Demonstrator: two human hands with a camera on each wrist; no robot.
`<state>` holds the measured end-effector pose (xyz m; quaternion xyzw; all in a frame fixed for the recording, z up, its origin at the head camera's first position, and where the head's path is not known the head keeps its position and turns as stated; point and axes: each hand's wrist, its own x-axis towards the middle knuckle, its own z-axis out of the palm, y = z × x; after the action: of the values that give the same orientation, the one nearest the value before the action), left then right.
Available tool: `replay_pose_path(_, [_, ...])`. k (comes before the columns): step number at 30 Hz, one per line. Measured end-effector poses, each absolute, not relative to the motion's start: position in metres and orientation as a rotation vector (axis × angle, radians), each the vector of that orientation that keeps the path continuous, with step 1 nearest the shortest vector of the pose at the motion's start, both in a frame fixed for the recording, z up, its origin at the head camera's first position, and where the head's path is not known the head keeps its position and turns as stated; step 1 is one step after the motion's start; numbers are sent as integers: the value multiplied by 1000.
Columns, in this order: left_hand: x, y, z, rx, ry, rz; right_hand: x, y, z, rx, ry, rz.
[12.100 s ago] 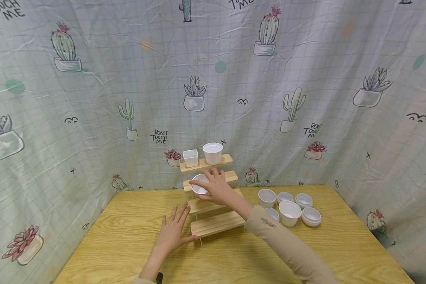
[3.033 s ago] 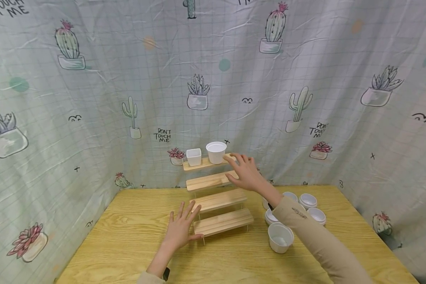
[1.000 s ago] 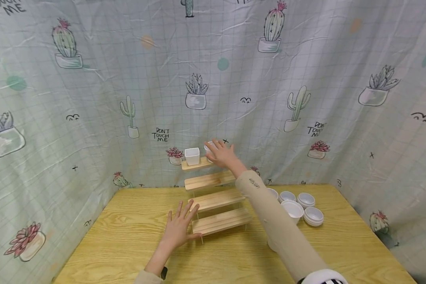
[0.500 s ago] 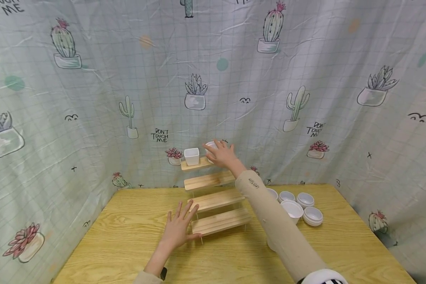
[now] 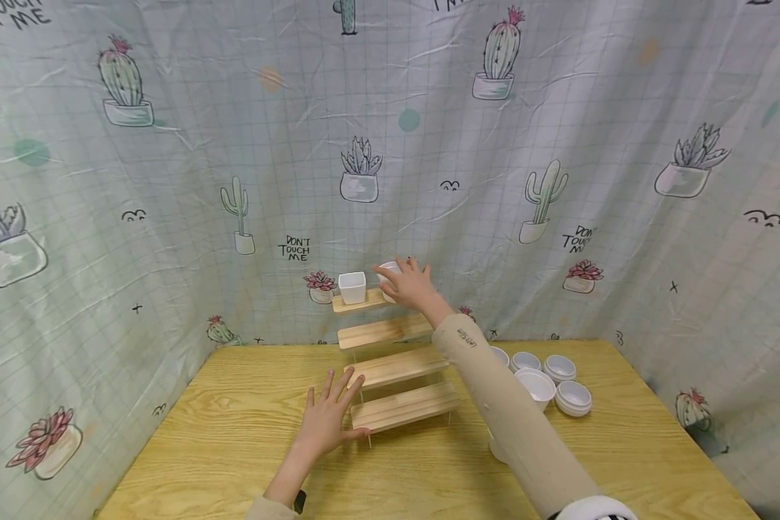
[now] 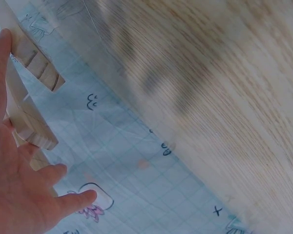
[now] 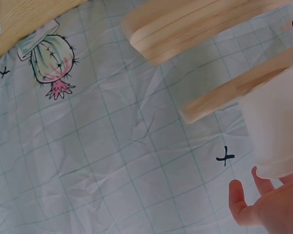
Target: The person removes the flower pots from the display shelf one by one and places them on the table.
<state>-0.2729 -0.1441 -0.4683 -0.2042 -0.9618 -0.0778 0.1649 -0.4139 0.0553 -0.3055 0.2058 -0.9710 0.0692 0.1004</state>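
A tiered wooden stand (image 5: 403, 367) has a round white flower pot (image 5: 390, 268) on its top step. My right hand (image 5: 413, 289) grips that pot by its rim, thumb and fingers spread about it. In the right wrist view the flower pot (image 7: 276, 127) has its base on the step and fingertips at its rim; part of it lies outside the frame. Left of it stands a square white pot (image 5: 352, 289). My left hand (image 5: 323, 420) has spread fingers against the stand's left end; in the left wrist view its fingertips touch the step ends (image 6: 36, 66).
Several white pots and bowls cluster right of the stand, among them a taller pot (image 5: 536, 386) and a bowl (image 5: 573, 399). The right sleeve (image 5: 503, 404) hides part of them. A cactus-print curtain (image 5: 286, 166) hangs behind the wooden table (image 5: 234, 404).
Twelve seconds ago my right hand held a white pot at the second step; that step now bears none. Since three seconds ago it has moved left onto the round pot. The left hand stays put.
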Motion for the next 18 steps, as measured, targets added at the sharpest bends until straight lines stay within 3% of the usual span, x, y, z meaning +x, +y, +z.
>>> replay_pose_path(18, [-272, -144, -467, -603, -2716, -250, -414, 64, -312, 664, -2735, 137])
